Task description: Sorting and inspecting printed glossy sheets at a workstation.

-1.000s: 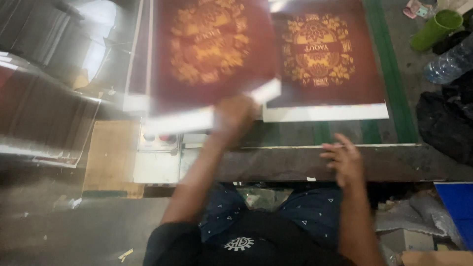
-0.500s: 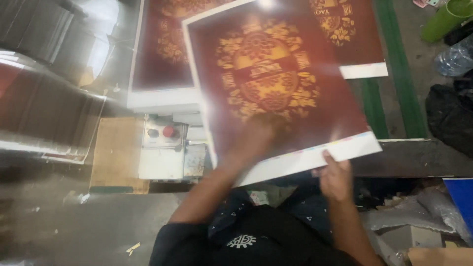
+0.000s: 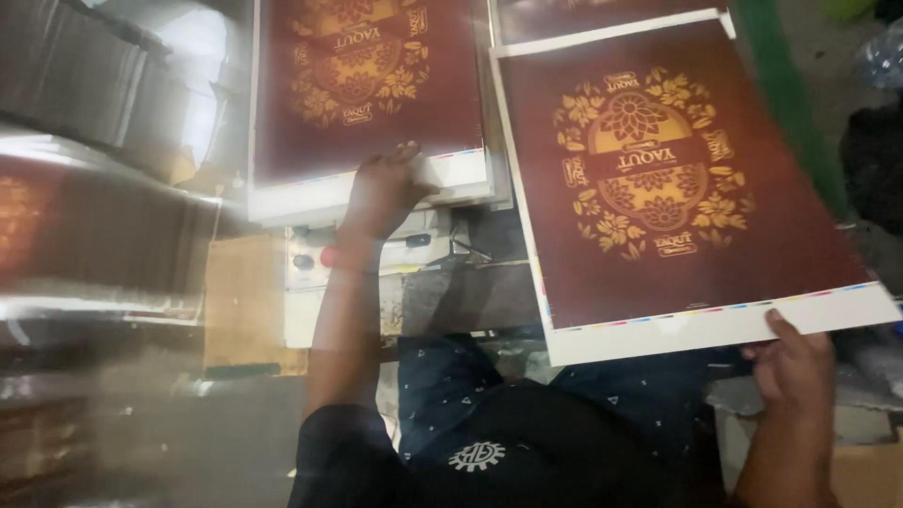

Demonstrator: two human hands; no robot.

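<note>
The left hand (image 3: pixel 381 193) lies flat with fingers spread on the stack of printed sheets (image 3: pixel 367 85) (dark red with gold flowers). Further right, the right hand (image 3: pixel 788 362) pinches the white bottom edge of a loose printed sheet (image 3: pixel 677 188), held up.

Premises: a print shop. Evidence: stacked dark-red printed sheets (image 3: pixel 367 85) bearing gold ornament and colour-control strips on white margins, another such sheet (image 3: pixel 677 188) lifted clear, and a machine control box (image 3: pixel 320 273) with buttons.
</note>
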